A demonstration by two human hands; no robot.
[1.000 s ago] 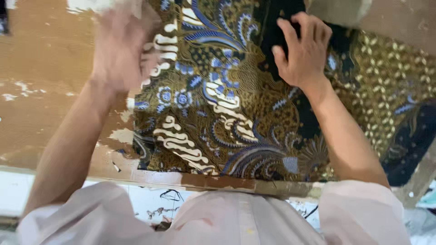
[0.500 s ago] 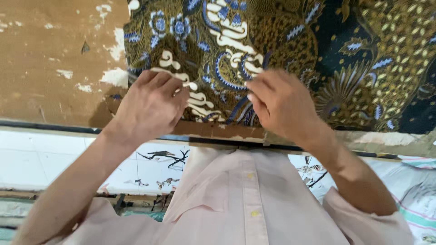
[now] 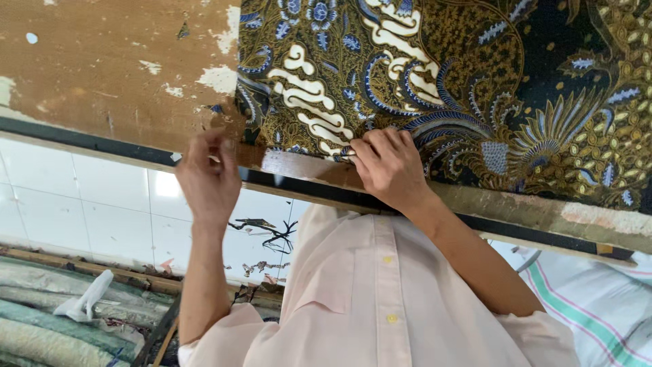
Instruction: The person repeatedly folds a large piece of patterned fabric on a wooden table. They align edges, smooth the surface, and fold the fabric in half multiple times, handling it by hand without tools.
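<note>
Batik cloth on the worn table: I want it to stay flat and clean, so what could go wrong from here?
The right hand pinches only the batik cloth at its near hem, so a pull could ruck it. The left hand is off the cloth, leaving that corner free. The table has flaking paint that might snag or shed.

The patterned brown, blue and black batik cloth (image 3: 462, 81) lies on the worn brown wooden desk (image 3: 102, 75), covering its right part and reaching its near edge. The right hand (image 3: 387, 166) rests on the cloth's near hem at the desk edge. The left hand (image 3: 207, 180) sits to its left, at the cloth's near left corner. Below the desk edge lies the white tiled floor (image 3: 88, 217), with a crumpled white rag (image 3: 85, 302) on rolled fabric at far left.
</note>
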